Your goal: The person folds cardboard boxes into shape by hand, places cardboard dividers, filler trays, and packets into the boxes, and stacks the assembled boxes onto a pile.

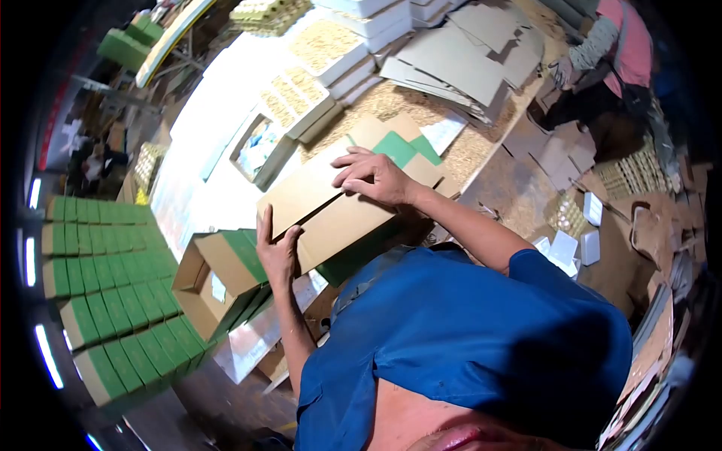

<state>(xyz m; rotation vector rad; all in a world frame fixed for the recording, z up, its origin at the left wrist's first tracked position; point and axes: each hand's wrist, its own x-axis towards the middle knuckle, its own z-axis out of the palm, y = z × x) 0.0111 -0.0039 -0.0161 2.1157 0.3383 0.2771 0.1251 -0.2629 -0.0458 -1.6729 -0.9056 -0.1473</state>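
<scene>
A long cardboard box (342, 225) lies on the bench in front of my body, its two brown top flaps lying nearly together with a dark gap between them. Its side facing me is green. My left hand (277, 252) is at the box's left end, thumb and fingers apart around the corner. On top, near the right end, rests my right hand (376, 177), its fingers bent and spread over the flaps. Beyond that hand, green and brown flaps (395, 146) stick out. An open green and brown box (222, 278) stands to the left of my left hand.
Many green boxes (124, 301) stand in rows at the left. White foam trays (323, 49) and flat cardboard sheets (459, 60) lie at the far side, amid wood shavings. A person in a pink top (632, 45) bends at the upper right, near egg trays (639, 173).
</scene>
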